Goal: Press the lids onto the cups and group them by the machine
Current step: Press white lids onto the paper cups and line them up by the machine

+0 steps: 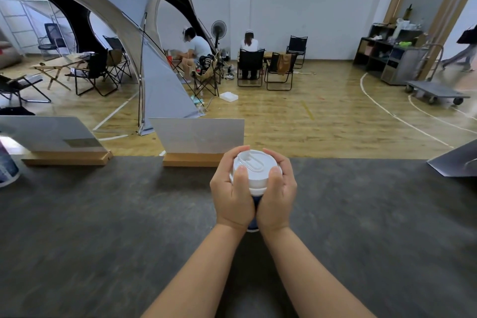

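Both thumbs lie on the white lid (254, 168); fingers of left hand (233, 196) and right hand (277, 195) are curled and clamped round the cup (255, 212) between them. Cup is dark blue below the lid; any print is hidden by the palms. Cup's base meets the grey worktop (103, 227). Far left of the fingers: a second cup (7, 166), its label blurred, unreadable.
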Demonstrator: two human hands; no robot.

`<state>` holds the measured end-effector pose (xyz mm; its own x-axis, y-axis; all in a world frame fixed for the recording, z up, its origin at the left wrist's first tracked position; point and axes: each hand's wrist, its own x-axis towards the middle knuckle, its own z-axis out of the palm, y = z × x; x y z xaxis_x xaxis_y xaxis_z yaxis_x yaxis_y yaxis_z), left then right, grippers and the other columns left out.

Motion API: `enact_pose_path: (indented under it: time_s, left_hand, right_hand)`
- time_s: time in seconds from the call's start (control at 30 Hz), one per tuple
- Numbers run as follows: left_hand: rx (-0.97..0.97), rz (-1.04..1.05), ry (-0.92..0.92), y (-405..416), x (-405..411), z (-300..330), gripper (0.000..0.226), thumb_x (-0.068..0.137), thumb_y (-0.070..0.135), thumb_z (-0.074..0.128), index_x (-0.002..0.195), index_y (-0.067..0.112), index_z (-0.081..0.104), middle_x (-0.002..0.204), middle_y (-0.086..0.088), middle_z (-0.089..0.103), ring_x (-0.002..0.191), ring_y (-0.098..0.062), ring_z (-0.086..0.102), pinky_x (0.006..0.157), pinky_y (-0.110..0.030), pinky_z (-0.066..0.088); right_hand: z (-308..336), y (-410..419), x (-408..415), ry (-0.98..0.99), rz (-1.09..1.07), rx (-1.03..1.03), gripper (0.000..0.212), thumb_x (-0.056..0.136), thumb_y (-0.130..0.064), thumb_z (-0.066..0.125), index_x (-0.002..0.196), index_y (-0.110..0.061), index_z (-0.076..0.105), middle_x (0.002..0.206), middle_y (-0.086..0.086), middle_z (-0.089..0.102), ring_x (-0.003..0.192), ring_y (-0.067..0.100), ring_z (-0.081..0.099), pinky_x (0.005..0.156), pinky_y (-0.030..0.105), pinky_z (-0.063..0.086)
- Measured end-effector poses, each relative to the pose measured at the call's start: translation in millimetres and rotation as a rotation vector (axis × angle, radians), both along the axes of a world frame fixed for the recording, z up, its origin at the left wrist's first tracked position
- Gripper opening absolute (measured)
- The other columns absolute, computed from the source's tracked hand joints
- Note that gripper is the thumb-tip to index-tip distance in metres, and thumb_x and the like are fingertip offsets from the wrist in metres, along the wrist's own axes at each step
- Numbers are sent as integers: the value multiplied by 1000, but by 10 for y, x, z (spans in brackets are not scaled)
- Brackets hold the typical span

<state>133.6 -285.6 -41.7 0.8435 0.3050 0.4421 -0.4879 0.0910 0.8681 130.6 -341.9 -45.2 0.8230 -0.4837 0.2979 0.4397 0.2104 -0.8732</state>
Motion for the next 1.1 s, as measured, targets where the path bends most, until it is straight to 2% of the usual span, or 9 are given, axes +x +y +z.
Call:
enact_pose_path:
  time_s: [0.23,0.3,0.37,0.43,0.47,0.57,0.77,0.97,1.1]
  left_hand:
    - [64,24,5,0,-105,59,35,82,47,42,106,32,63,99,11,69,95,-7,65,71,-16,51]
    - [20,57,62,25,-104,122,31,84,50,43,98,33,64,94,9,69,91,-10,66,70,-21,53]
    - [-47,62,142,72,-50,169,20,86,45,49,89,30,62,89,2,68,88,-22,68,68,-38,57]
    - [-40,-13,154,104,-37,180,10,85,33,53,92,30,60,94,-3,67,90,-30,68,71,-52,58]
    - [-23,-50,136,108,-48,170,15,84,28,54,98,30,61,99,-3,67,92,-30,68,72,-54,58]
    - [-20,-101,123,117,-53,137,34,79,18,52,108,26,68,104,-1,70,92,-23,69,72,-43,59]
    - [-121,-107,134,56,-24,169,34,76,11,48,101,13,71,88,-5,72,76,-15,70,58,-28,55]
    - [-95,-110,100,60,26,126,35,80,12,47,106,15,70,92,-5,72,79,-14,70,62,-30,57]
    - [82,-101,56,162,88,73,37,84,26,48,116,24,67,111,0,69,99,-19,67,76,-38,58]
  right_hand:
    - [61,-110,46,35,19,-57,31,79,-25,48,97,-10,68,98,15,70,90,29,67,71,42,56]
    - [69,-154,46,33,-56,-135,27,79,-29,51,93,-17,71,96,6,71,92,22,67,77,39,55]
    - [86,-153,2,65,-83,-172,21,84,-29,53,89,-25,73,94,-3,73,93,17,68,80,36,56]
    - [101,-87,-73,101,-27,-146,23,93,-24,49,93,-27,71,92,-4,73,90,15,69,76,34,57]
    - [90,-47,-103,109,1,-144,22,95,-27,47,100,-28,69,93,-5,73,89,13,69,74,31,57]
    - [46,44,-139,83,17,-172,37,81,-44,47,112,-29,61,100,-5,70,89,12,69,71,30,58]
    - [67,37,0,25,-33,-133,32,73,-35,48,98,-23,63,94,2,69,85,23,68,68,44,59]
    - [62,22,26,45,-20,-153,26,78,-29,47,99,-23,62,93,4,69,83,25,68,66,46,58]
    - [39,58,-45,69,4,-183,30,84,-41,43,109,-31,57,98,-1,69,87,17,69,72,44,59]
